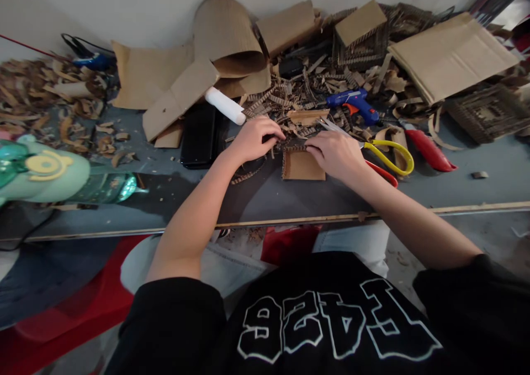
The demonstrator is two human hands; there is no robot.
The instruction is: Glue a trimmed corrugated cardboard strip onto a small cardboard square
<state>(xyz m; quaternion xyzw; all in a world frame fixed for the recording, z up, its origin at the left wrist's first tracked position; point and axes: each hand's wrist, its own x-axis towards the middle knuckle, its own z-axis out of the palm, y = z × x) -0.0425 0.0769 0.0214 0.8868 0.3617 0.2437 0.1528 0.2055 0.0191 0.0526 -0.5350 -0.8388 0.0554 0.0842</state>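
Note:
A small rectangular cardboard piece lies near the front of the table, with a dark corrugated cardboard strip along its far edge. My left hand is curled at the strip's left end, thumb and forefinger closed together there. At the other end, my right hand has its fingers pressed together on the strip, by the piece's far right corner. What the right fingertips grip is partly hidden. Scissors with yellow and red handles lie beside and partly under my right hand.
A blue glue gun and a red-handled tool lie to the right. Left of my hands are a black phone, a white roll and a green bottle. Cardboard scraps and a cardboard tube fill the back.

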